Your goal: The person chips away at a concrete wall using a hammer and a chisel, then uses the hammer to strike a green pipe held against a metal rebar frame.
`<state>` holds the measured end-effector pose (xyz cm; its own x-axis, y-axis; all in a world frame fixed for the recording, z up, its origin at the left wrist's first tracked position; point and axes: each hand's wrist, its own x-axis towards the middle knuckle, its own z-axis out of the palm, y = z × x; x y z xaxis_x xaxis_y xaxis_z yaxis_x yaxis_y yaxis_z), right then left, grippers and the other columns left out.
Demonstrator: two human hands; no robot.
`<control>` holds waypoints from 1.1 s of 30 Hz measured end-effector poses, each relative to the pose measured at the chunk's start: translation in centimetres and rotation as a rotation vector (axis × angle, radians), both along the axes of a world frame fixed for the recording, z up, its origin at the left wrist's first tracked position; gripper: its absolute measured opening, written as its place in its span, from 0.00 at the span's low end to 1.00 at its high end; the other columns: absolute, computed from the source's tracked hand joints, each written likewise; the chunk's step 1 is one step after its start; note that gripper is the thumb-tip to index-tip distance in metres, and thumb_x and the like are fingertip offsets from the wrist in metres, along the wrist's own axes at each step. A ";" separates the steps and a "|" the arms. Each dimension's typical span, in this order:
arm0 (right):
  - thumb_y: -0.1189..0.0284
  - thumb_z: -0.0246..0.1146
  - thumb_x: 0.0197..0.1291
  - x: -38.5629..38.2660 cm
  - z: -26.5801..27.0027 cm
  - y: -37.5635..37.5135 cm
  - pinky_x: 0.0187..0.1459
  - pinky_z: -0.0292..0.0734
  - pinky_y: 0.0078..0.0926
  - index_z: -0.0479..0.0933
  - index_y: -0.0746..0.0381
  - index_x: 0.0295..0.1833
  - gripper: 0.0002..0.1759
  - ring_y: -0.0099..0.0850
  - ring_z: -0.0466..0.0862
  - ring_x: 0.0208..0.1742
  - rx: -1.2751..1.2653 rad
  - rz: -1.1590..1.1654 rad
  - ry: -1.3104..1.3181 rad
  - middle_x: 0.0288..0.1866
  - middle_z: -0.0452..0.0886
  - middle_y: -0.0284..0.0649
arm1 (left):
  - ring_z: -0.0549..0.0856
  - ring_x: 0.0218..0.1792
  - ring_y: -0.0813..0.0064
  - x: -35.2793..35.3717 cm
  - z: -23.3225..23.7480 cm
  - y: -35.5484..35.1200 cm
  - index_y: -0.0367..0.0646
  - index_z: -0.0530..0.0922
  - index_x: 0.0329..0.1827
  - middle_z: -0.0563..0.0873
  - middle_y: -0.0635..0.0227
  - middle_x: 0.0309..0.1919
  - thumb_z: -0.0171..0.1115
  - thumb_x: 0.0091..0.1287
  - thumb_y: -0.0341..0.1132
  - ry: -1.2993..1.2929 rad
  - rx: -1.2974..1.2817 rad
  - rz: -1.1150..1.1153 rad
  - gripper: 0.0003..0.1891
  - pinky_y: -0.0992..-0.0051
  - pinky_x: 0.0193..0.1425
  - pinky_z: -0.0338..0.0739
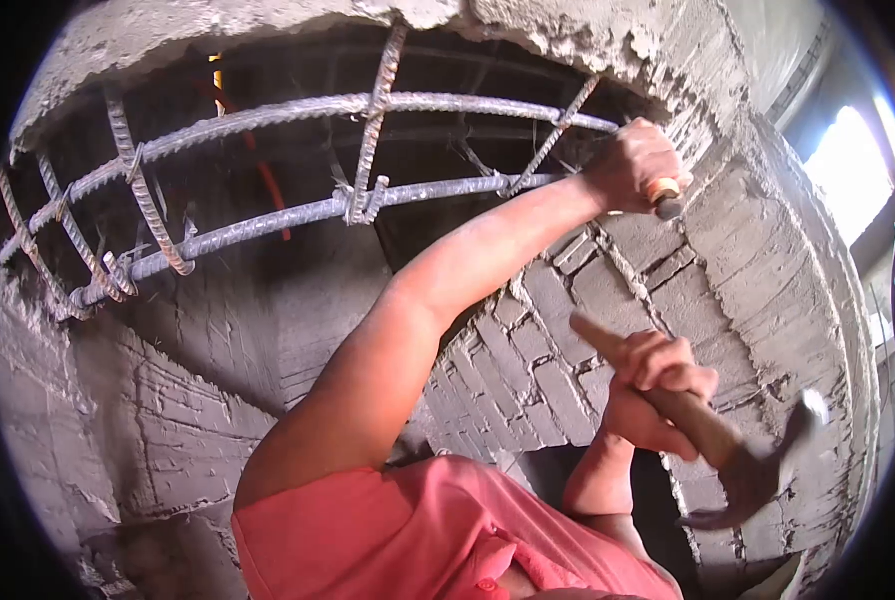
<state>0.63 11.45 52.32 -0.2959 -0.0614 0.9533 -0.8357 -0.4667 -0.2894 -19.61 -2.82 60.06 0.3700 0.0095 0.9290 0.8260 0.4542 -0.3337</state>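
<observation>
My left hand (633, 165) is raised high and closed around a short tool with a tan grip and a dark end (667, 196), held against the grey brick wall (558, 350) just right of the exposed rebar. My right hand (658, 395) is lower and grips the wooden handle of a claw hammer. Its dark head (753, 485) hangs down to the lower right, away from the wall. My pink sleeve and collar (408, 535) fill the bottom of the view.
A grid of rusty, dusty rebar (368, 200) spans a broken opening under a rough concrete edge (528, 25). An orange pipe (268, 180) shows in the dark behind it. Mortar-smeared brickwork surrounds the hole. A bright window (853, 170) lies at the right.
</observation>
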 end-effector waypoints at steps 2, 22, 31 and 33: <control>0.22 0.53 0.54 -0.5 -0.3 0.0 0.26 0.70 0.27 0.68 0.56 0.41 0.43 0.27 0.70 0.21 -0.054 0.014 0.041 0.25 0.68 0.34 | 0.79 0.23 0.60 -0.2 0.1 0.7 0.49 0.74 0.22 0.76 0.67 0.19 0.71 0.55 0.38 0.013 -0.031 0.016 0.13 0.62 0.33 0.72; 0.25 0.55 0.56 -1.5 -7.7 5.0 0.23 0.68 0.23 0.60 0.56 0.42 0.41 0.26 0.67 0.21 -0.090 -0.008 -0.416 0.25 0.66 0.35 | 0.79 0.23 0.65 1.2 -0.2 1.7 0.51 0.72 0.19 0.75 0.71 0.18 0.76 0.58 0.43 -0.001 -0.265 0.148 0.19 0.65 0.33 0.72; 0.28 0.54 0.60 -3.5 -7.6 7.3 0.26 0.71 0.25 0.59 0.55 0.42 0.38 0.27 0.69 0.22 -0.159 0.056 -0.495 0.27 0.67 0.35 | 0.78 0.21 0.66 1.0 1.0 1.9 0.50 0.72 0.18 0.74 0.70 0.17 0.75 0.59 0.41 -0.054 -0.352 0.208 0.19 0.67 0.31 0.72; 0.28 0.54 0.60 -4.0 -7.8 7.5 0.26 0.72 0.27 0.59 0.54 0.43 0.38 0.27 0.69 0.21 -0.193 0.077 -0.510 0.27 0.67 0.35 | 0.78 0.21 0.67 0.6 1.2 2.1 0.50 0.72 0.18 0.75 0.70 0.17 0.75 0.59 0.41 -0.055 -0.351 0.203 0.19 0.67 0.30 0.72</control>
<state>-3.40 18.99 44.57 -0.7246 0.0604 0.6865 -0.5733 -0.6056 -0.5518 -19.02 -0.71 61.25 0.2778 0.3970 0.8748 0.7523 0.4764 -0.4551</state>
